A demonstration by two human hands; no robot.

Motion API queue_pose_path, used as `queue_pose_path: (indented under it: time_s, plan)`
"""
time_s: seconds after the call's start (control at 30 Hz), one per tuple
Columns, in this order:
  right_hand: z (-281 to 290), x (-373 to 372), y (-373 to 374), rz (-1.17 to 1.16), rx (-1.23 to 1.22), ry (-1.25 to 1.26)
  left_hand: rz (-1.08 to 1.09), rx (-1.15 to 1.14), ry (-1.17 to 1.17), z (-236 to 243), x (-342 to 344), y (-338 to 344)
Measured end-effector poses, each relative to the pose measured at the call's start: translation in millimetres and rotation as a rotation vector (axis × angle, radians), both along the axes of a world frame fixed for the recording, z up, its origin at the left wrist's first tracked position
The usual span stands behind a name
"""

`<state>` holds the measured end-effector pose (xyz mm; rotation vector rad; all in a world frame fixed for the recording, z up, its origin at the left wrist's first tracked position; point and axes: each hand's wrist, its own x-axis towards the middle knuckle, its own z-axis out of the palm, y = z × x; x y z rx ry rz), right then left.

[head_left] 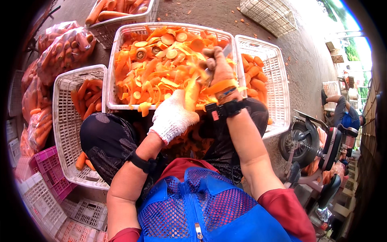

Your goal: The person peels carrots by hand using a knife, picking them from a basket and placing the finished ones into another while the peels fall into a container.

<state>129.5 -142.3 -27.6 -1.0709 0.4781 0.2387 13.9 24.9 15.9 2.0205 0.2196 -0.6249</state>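
My left hand [172,117], in a white knit glove, is closed round the lower end of a carrot [192,94] tilted up over the front edge of a white crate [173,27]. That crate is heaped with orange carrot peels [149,72] and cut carrot ends. At the carrot's upper right, my bare right hand [221,69] is closed on a peeler [227,49]. Fingers and motion blur hide most of the tool. A wide strip of peel [219,86] lies across my right wrist.
White crates of carrots flank the peel crate, one on the left [62,121] and one on the right [282,92]. Bagged carrots [66,50] are piled at far left, above a purple crate [54,173]. A wheeled vehicle [300,141] and another person [350,117] are at right.
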Motion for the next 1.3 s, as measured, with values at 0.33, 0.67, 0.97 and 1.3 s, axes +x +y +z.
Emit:
queue_pose_path:
  time_s: [0.33,0.67,0.97,1.3]
  plan:
    - [28.3,-25.4,12.0,-0.064,0.117,-0.27,0.255,-0.814,0.169,-5.2,-11.6,-3.3]
    - [-5.9,27.2,-2.5,-0.136,-0.34,-0.239,0.115,-0.67,0.144,-3.5,-22.1,-3.0]
    - [36.1,-6.2,-3.8,-0.119,-0.196,-0.204,0.068,-0.187,0.03,-14.8,-2.2,-0.8]
    - [4.2,3.1,40.5,0.064,-0.192,-0.318,0.102,0.004,0.063,-10.0,4.1,-5.9]
